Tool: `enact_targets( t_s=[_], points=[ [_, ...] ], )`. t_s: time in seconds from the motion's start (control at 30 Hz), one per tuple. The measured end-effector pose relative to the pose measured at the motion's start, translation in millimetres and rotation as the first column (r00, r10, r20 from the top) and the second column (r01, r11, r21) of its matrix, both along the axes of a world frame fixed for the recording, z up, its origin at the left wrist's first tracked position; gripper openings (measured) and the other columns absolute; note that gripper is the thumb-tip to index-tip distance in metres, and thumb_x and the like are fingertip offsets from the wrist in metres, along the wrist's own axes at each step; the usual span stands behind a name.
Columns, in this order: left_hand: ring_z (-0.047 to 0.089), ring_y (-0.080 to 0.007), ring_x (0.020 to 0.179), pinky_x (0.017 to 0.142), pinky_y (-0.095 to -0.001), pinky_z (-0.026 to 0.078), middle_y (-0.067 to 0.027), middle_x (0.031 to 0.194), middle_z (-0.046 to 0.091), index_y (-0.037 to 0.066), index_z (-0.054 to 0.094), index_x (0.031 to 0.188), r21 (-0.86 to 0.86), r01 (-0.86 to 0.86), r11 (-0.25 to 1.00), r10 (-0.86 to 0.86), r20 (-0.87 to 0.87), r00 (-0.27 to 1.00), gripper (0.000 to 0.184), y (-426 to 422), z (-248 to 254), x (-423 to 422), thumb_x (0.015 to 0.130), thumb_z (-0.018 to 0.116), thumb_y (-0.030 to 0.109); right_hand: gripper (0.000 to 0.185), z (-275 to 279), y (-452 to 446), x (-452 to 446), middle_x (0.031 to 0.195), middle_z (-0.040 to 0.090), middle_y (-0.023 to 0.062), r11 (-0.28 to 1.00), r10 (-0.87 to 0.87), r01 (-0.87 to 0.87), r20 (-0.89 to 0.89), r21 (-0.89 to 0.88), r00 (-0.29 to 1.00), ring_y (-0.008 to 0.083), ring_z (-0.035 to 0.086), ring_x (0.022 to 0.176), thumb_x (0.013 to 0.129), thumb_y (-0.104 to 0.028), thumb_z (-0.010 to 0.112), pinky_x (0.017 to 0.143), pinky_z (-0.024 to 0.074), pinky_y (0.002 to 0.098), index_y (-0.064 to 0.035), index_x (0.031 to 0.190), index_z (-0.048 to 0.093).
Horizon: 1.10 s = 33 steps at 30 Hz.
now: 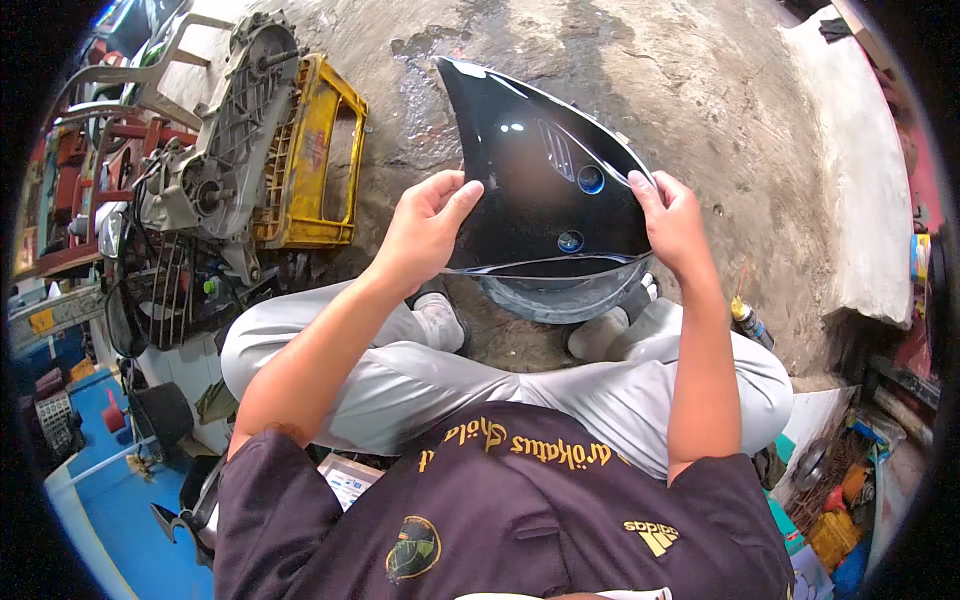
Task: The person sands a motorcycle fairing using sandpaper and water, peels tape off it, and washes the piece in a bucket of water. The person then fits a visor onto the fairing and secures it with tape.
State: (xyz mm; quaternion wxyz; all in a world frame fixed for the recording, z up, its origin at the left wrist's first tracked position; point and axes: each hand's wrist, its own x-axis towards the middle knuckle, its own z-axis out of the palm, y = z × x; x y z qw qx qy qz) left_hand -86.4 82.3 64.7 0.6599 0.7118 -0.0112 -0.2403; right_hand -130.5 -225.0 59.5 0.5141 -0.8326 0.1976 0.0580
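A glossy black curved panel (520, 195), like a motorcycle body panel, is held up in front of me, its narrow tip pointing away to the upper left. Two round blue-tinted spots and a pale line marking show on its surface. My left hand (425, 220) pinches its left edge, thumb on top. On the opposite edge, my right hand (675, 220) grips it the same way, with the fingers partly hidden behind. Beneath the panel's near edge a grey rounded basin (560, 298) shows in part, between my feet.
To the left stand a yellow plastic crate (325, 150) and a metal engine casing (220, 150). A spray can or small bottle (748, 320) is near my right knee. Assorted parts and tools (835, 490) crowd the lower right. The concrete floor (730, 110) has wet patches.
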Motion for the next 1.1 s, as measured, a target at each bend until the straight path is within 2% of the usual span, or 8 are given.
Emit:
enact_targets(
  t_s=[0.13,0.17,0.33,0.4,0.6,0.67,0.9,1.1],
  points=[
    [0.060,-0.0033,0.093,0.085,-0.0216,0.048,0.0023,0.104,0.070,0.000,0.067,0.114,0.090,0.051,0.995,-0.047,-0.035,0.998,0.023,4,5,5,0.106,0.064,0.021,0.036,1,7,0,0.073,0.059,0.0009,0.999,-0.020,0.021,0.016,-0.044,1.000,0.0088,0.048,0.070,0.103,-0.033,0.067,0.065,0.0434,0.0296,0.0016,0.091,0.066],
    [0.063,-0.0057,0.096,0.087,-0.0243,0.051,-0.0013,0.106,0.072,-0.001,0.065,0.116,0.015,0.014,1.000,-0.013,-0.073,0.997,0.023,0,3,5,0.103,0.067,0.018,0.035,7,10,1,0.073,0.059,0.0008,0.998,-0.027,0.028,0.034,-0.056,0.999,0.0083,0.048,0.070,0.103,-0.032,0.067,0.065,0.0434,0.0293,0.0016,0.092,0.066],
    [0.065,-0.0089,0.093,0.084,-0.0276,0.054,-0.0045,0.103,0.073,-0.001,0.066,0.114,0.230,-0.007,0.973,-0.014,0.089,0.996,0.027,-1,12,5,0.095,0.076,0.014,0.032,8,20,-2,0.076,0.059,-0.0019,1.000,-0.010,0.010,0.036,0.002,0.999,0.0069,0.048,0.072,0.104,-0.029,0.064,0.066,0.0435,0.0270,0.0013,0.097,0.067],
    [0.065,-0.0092,0.093,0.084,-0.0276,0.054,-0.0045,0.103,0.073,-0.001,0.066,0.113,0.312,-0.008,0.950,-0.027,0.108,0.994,0.026,0,14,6,0.095,0.076,0.015,0.030,3,26,-4,0.075,0.059,-0.0012,0.996,-0.061,0.051,0.160,0.071,0.985,0.0070,0.048,0.072,0.104,-0.029,0.065,0.066,0.0430,0.0270,0.0007,0.097,0.066],
    [0.065,-0.0090,0.091,0.083,-0.0271,0.054,-0.0038,0.102,0.073,-0.002,0.069,0.114,0.199,-0.081,0.977,0.072,0.051,0.996,0.028,-6,10,7,0.095,0.076,0.018,0.028,21,51,-14,0.070,0.058,0.0017,0.974,-0.126,0.158,0.194,-0.161,0.973,0.0090,0.050,0.066,0.102,-0.028,0.067,0.061,0.0424,0.0296,-0.0008,0.096,0.066],
    [0.063,-0.0075,0.081,0.075,-0.0272,0.053,-0.0056,0.093,0.075,-0.001,0.072,0.115,0.233,-0.124,0.965,0.117,0.042,0.992,0.039,-5,14,9,0.093,0.078,0.030,0.027,15,51,-17,0.069,0.061,0.0072,0.956,-0.108,0.176,0.277,-0.235,0.955,0.0124,0.053,0.061,0.100,-0.028,0.069,0.058,0.0429,0.0311,-0.0016,0.095,0.066],
    [0.053,-0.0022,0.075,0.066,-0.0232,0.045,0.0042,0.087,0.067,0.000,0.074,0.113,-0.010,-0.231,0.973,0.231,0.053,0.971,0.031,-2,27,28,0.102,0.069,0.029,0.025,1,49,-21,0.067,0.060,0.0066,0.978,-0.028,0.096,0.336,-0.187,0.941,0.0141,0.053,0.061,0.099,-0.025,0.070,0.058,0.0428,0.0313,-0.0025,0.089,0.064],
    [0.051,-0.0014,0.072,0.062,-0.0211,0.042,0.0061,0.085,0.066,0.000,0.074,0.112,-0.011,-0.201,0.980,0.201,0.104,0.974,0.031,1,31,37,0.102,0.068,0.028,0.024,-10,44,-21,0.075,0.061,0.0081,0.989,-0.012,0.060,0.327,-0.135,0.945,0.0160,0.056,0.068,0.099,-0.022,0.070,0.064,0.0445,0.0304,-0.0014,0.088,0.065]
  ],
)
